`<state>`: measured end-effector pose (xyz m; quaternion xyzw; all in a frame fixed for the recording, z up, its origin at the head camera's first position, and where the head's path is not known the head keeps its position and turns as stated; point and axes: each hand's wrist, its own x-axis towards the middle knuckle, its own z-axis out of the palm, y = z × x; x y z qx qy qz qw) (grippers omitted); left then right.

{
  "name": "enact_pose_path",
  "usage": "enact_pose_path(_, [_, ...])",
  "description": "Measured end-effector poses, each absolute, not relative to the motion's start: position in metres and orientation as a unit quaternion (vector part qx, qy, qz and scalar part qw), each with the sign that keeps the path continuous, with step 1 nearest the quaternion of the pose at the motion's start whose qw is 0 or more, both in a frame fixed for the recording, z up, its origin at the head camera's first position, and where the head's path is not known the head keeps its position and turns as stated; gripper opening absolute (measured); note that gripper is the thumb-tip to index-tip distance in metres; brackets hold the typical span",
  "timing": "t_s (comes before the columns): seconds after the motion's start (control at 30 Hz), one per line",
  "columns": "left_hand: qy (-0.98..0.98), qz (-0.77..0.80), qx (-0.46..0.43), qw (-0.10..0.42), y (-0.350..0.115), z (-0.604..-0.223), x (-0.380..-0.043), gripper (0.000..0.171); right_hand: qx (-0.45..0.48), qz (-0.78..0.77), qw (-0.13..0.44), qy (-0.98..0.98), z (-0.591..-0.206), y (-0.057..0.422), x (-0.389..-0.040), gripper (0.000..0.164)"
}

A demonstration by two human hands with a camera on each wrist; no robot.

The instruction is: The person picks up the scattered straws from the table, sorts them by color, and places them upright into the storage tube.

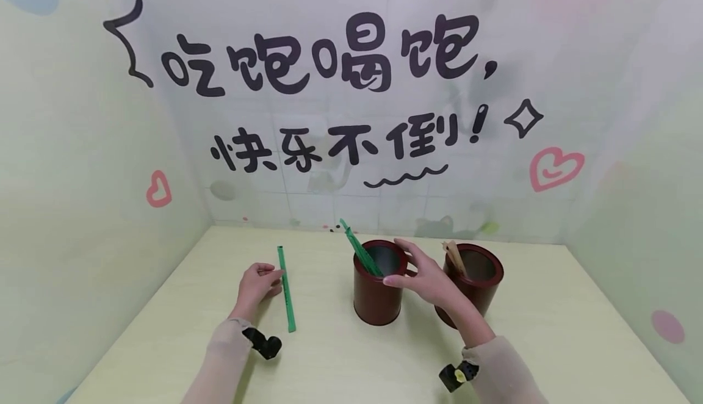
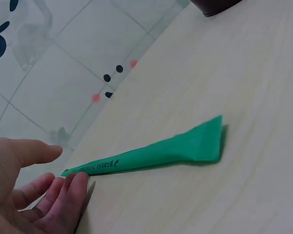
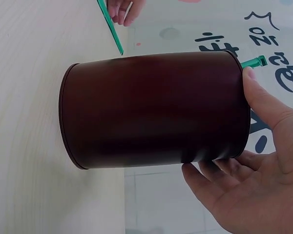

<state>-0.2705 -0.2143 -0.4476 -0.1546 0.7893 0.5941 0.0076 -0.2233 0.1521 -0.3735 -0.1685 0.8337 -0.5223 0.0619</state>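
Observation:
A long, thin green paper-wrapped packet (image 2: 151, 153) with dark print lies on the table, its wider end toward the person. My left hand (image 1: 258, 285) is at its left side. In the left wrist view the fingertips (image 2: 80, 180) are right at the packet's far end, while the thumb stays raised apart from them. My right hand (image 1: 425, 276) grips a dark red cylindrical cup (image 1: 378, 300) near its rim, thumb on the near side and fingers round the far side. Similar green packets (image 1: 359, 251) lean out of this upright cup.
To the right, behind my right forearm, stands a second dark red cup (image 1: 483, 288) with brown paper-wrapped packets (image 1: 454, 259) in it. A printed wall (image 1: 340, 202) closes off the back of the pale table (image 1: 340, 361), with side walls left and right.

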Motion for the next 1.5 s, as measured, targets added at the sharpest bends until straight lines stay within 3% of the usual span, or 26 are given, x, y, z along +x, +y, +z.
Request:
enact_pose_path(0.37, [0.924,0.366,-0.106,0.018,-0.204,-0.442,-0.267,0.031,-0.172,-0.517,0.061,0.837,-0.371,0.152,-0.222,0.085])
enact_pose_path(0.67, [0.898,0.429,-0.092,0.043,-0.204,-0.431,-0.268,0.026,-0.162,-0.503,0.055,0.847,-0.37,0.154,-0.221,0.083])
enact_pose_path(1.0, [0.853,0.521,-0.026,-0.015,-0.205,-0.403,-0.264,0.022,-0.167,-0.505,0.056,0.845,-0.37,0.152,-0.221,0.083])
enact_pose_path(1.5, [0.761,0.627,0.103,-0.126,-0.16,-0.325,-0.232,0.021,-0.178,-0.483,0.059,0.855,-0.367,0.152,-0.224,0.084])
